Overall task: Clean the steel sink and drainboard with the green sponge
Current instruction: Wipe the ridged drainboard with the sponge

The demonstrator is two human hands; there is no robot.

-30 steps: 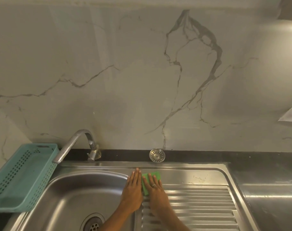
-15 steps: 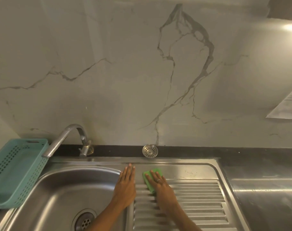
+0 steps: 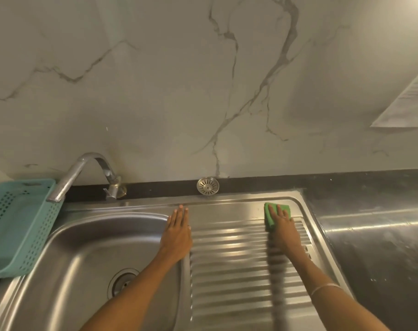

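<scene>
- The right hand (image 3: pixel 283 231) has its grip pressed flat on the green sponge (image 3: pixel 277 212), fingers spread over the top of it, so it holds the sponge down against the steel rather than clasping it.
- The sponge lies at the 1 o'clock corner of the drainboard (image 3: pixel 229 271), on the smooth strip just beyond the ridges and close to the raised rim.
- The left hand (image 3: pixel 177 231) lies palm down with its fingers straight and together, its grip released and holding nothing, resting on the divider between the sink basin (image 3: pixel 88 254) and the drainboard.
- The two hands are well apart, with the ridged steel between them.
- A round metal strainer (image 3: pixel 208 186) leans against the dark strip at 12 o'clock behind the drainboard.
- The tap (image 3: pixel 83 174) curves over the basin from 11 o'clock, and the drain (image 3: pixel 122 281) sits in the basin floor.
- A teal perforated basket (image 3: pixel 19 225) stands at 9 o'clock, just beside the basin.
- The dark desk (image 3: pixel 375 235) stretches away at 3 o'clock.
</scene>
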